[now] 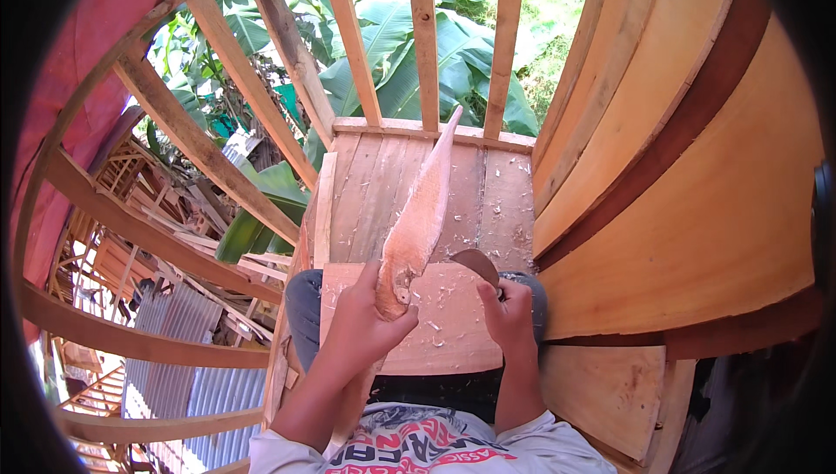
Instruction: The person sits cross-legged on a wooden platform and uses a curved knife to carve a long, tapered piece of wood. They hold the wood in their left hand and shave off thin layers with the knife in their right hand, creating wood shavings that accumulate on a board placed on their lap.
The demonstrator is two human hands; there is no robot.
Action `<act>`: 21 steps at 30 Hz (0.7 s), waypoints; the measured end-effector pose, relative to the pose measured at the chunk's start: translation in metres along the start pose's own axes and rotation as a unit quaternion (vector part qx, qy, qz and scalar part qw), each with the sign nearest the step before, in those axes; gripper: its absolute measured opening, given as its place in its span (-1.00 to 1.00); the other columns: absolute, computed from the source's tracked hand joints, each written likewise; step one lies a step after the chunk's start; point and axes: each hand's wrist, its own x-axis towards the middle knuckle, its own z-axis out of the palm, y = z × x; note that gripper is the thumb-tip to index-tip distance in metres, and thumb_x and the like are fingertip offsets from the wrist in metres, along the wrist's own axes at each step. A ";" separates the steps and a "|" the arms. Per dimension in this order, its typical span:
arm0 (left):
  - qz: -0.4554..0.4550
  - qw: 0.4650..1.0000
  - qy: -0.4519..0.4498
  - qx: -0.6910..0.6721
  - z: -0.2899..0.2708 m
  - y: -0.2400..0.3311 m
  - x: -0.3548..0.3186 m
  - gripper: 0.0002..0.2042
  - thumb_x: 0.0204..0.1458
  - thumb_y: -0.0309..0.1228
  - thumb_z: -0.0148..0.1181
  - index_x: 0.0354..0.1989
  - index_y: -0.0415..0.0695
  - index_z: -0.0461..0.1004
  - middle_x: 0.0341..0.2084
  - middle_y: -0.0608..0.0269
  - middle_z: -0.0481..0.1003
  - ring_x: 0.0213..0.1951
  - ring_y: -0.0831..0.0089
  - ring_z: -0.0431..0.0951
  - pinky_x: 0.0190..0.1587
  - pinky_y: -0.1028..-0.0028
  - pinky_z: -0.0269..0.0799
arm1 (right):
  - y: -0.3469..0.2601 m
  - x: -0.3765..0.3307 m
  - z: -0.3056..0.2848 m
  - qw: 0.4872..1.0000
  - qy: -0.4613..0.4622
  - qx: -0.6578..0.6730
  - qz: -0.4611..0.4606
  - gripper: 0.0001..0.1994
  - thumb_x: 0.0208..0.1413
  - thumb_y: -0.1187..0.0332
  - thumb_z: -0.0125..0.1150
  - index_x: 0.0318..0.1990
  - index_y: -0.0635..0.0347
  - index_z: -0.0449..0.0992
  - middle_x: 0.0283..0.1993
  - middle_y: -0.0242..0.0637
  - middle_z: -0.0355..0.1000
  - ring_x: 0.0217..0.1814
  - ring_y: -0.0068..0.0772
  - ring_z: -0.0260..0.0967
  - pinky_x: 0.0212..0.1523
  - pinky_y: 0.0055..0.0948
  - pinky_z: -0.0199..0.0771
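My left hand [359, 322] is closed round the near, narrow end of a carved wooden piece [421, 217]. The piece is pale, long and leaf-shaped, with its pointed tip slanting up and away to the right and notches near my grip. In my right hand [510, 310] is a knife, its handle mostly hidden by my fingers. The knife's dark, curved blade [475, 262] points left, apart from the wooden piece. Across my lap, under both hands, lies a flat wooden board [457, 335] scattered with shavings.
Beyond the lap board runs a plank floor [357, 200] with wood shavings. Wooden bars [424, 39] fence the far and left sides. A tall plywood wall [688, 221] curves along the right. Corrugated sheets [174, 326] and timber lie below on the left.
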 end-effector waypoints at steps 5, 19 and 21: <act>0.000 0.998 -0.038 0.046 0.005 0.000 -0.003 -0.52 -0.22 -0.35 0.33 -0.14 -0.31 0.30 -0.49 -0.18 0.50 -0.32 -0.09 0.57 -0.29 0.24 0.46 | -0.028 -0.018 0.016 0.996 -0.074 -0.034 -0.043 -0.55 0.05 0.10 0.27 -0.61 0.36 0.39 -0.77 -0.22 0.14 -0.67 -0.60 0.04 -0.64 -0.38 0.10; 0.010 0.998 -0.069 0.003 0.025 0.010 -0.006 -0.52 -0.20 -0.37 0.32 -0.10 -0.29 0.29 -0.46 -0.14 0.51 -0.33 -0.08 0.58 -0.31 0.25 0.48 | -0.004 -0.013 0.008 0.991 0.049 -0.077 -0.098 -0.54 -0.08 -0.09 0.35 -0.48 0.22 0.58 -0.68 -0.15 0.35 -0.63 -0.10 0.38 -0.60 -0.31 0.28; 0.017 0.998 -0.059 0.001 0.027 0.009 -0.005 -0.54 -0.21 -0.39 0.33 -0.14 -0.30 0.30 -0.46 -0.09 0.51 -0.35 0.09 0.56 -0.32 0.31 0.46 | -0.002 -0.014 0.008 0.992 0.044 -0.079 -0.091 -0.55 -0.07 -0.07 0.36 -0.47 0.22 0.59 -0.68 -0.14 0.35 -0.63 -0.10 0.38 -0.60 -0.31 0.29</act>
